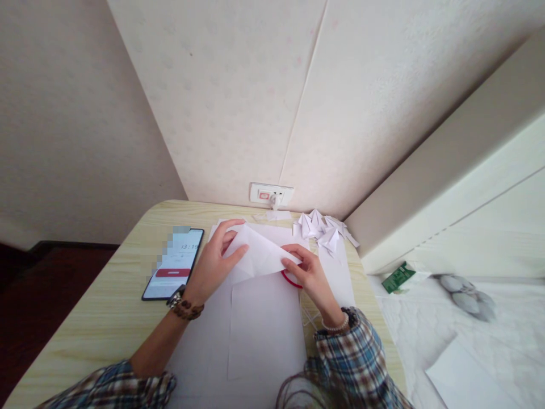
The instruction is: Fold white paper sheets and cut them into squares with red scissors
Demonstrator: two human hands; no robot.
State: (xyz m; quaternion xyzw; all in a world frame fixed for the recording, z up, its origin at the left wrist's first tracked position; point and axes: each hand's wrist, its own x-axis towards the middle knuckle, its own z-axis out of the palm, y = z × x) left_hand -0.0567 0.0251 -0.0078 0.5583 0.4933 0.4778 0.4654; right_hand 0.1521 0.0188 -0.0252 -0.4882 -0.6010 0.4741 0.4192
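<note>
A folded sheet of white paper [255, 255] is held between my two hands, raised a little over the sheets on the table. My left hand [221, 253] pinches its left end, thumb on the front face and fingers behind. At the narrow right tip, my right hand [304, 270] grips the paper between thumb and fingers. Larger flat white sheets [264, 341] lie underneath on the wooden table. Part of a red curved handle [292, 279] shows just below my right fingers; the remainder is hidden.
A phone [179, 267] lies left of my left wrist. Folded white paper pieces [317, 227] are heaped at the back right. A wall socket [271, 195] holds a plug. Beyond the table [93, 318], a green packet [399, 277] and another white sheet [468, 375] rest on a white quilted surface.
</note>
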